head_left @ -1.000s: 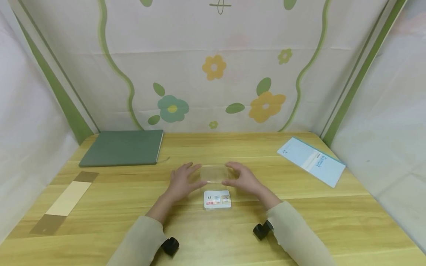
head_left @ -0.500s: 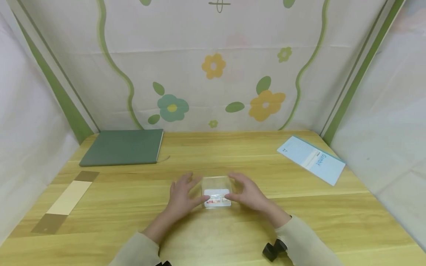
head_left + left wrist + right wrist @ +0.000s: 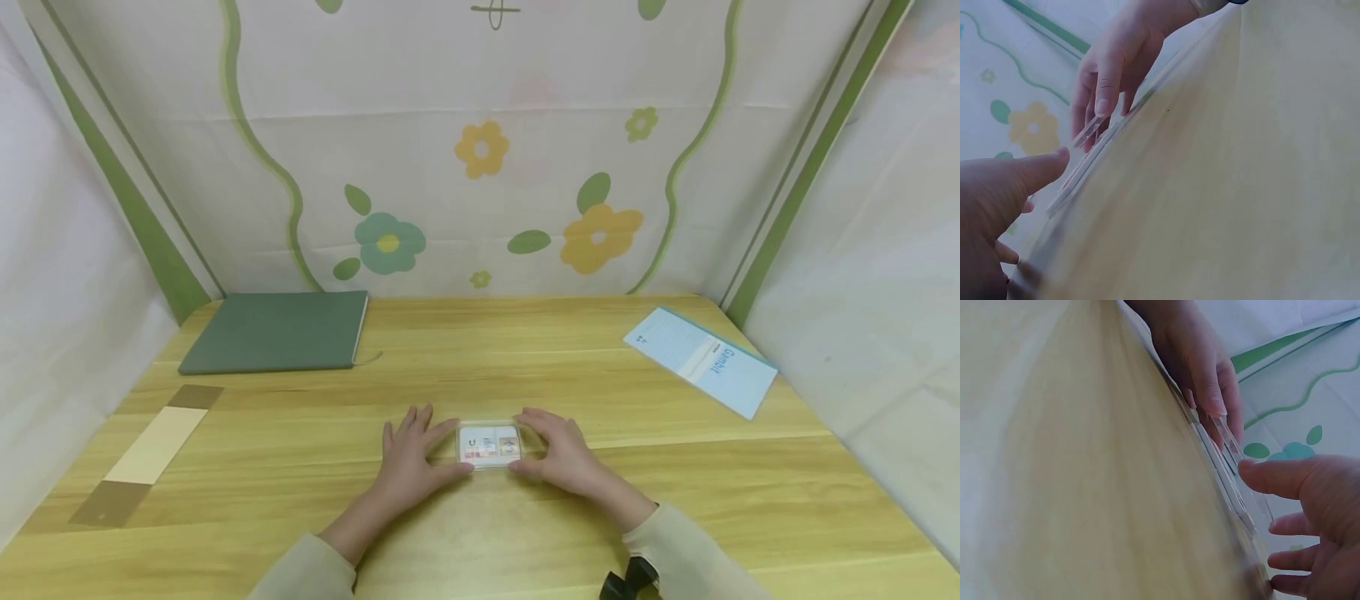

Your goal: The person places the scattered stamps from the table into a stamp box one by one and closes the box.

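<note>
A small white case with a printed label (image 3: pixel 483 448) lies on the table in front of the person. Just over it is a clear plastic lid (image 3: pixel 1227 439), and a narrow gap between lid and case (image 3: pixel 1225 481) shows in the right wrist view. The left hand (image 3: pixel 408 465) pinches the lid's left side between thumb and fingers. At the opposite side the right hand (image 3: pixel 568 457) pinches it the same way. In the left wrist view the lid (image 3: pixel 1088 130) appears edge-on above the case (image 3: pixel 1075 180). Some fingertips are hidden behind the lid.
A dark green notebook (image 3: pixel 277 332) lies at the back left of the wooden table (image 3: pixel 480 533). Nearer stands a flat strip with brown ends and a cream middle (image 3: pixel 156 446). A pale blue notepad (image 3: pixel 705 362) lies at the back right. Patterned cloth surrounds the table.
Both hands have brought the clear lid toward the person, from behind the white case to over it, and lowered it. The notebook, strip and notepad stay put.
</note>
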The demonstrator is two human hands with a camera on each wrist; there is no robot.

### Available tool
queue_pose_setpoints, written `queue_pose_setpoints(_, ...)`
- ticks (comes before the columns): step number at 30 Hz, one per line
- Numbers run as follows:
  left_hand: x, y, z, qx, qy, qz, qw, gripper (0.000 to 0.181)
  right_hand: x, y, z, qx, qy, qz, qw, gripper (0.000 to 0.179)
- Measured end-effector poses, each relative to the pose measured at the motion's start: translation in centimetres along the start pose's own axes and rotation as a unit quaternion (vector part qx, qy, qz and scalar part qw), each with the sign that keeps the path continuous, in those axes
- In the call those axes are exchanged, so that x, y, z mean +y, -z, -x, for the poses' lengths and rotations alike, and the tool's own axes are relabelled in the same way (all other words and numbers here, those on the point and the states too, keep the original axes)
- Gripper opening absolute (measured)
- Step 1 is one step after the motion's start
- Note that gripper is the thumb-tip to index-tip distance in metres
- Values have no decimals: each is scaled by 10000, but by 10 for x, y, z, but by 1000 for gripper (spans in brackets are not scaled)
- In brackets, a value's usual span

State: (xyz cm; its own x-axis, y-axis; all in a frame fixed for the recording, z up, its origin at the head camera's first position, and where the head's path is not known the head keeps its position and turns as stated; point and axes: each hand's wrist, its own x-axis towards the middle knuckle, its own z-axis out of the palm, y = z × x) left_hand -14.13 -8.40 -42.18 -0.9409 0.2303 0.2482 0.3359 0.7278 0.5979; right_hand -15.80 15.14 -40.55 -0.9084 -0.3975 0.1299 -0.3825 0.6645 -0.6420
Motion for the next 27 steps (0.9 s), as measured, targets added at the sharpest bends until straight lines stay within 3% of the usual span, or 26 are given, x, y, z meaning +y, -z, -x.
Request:
queue_pose_setpoints(7, 1, -3, 1, 30, -119, -227, 9997, 66, 1, -1, 2, 58, 39, 227, 9997, 62)
queue_pose_setpoints(27, 2, -3, 1, -19, -50, -571, 9984, 64, 1, -6, 1, 99, 97, 752, 9971, 61)
